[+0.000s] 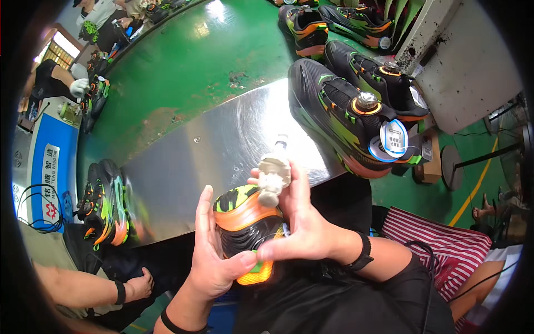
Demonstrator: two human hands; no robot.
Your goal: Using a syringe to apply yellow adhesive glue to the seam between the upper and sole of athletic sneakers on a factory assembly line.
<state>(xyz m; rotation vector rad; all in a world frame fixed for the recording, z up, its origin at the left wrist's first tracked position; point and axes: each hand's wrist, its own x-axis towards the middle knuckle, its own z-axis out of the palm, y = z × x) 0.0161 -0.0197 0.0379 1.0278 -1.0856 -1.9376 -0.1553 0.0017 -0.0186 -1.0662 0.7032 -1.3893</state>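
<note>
Between my two hands, a black, green and orange sports shoe (251,227) is held over the near edge of a metal table (183,161). My left hand (216,257) clasps its left side, the thumb pressed onto the orange mesh end. On the other side my right hand (305,225) grips it, thumb also on the near end. A cream-coloured, knobbed piece with a clear tip (273,177) stands by my right fingers; whether they hold it I cannot tell. Its lower end overlaps the shoe in view.
Several similar shoes (339,114) with dial knobs and tags stand at the right; more shoes (105,200) sit at the left. A curved green surface (183,72) lies beyond the table. Another person's arm (83,286) reaches in at lower left. A gloved hand (79,86) works farther off.
</note>
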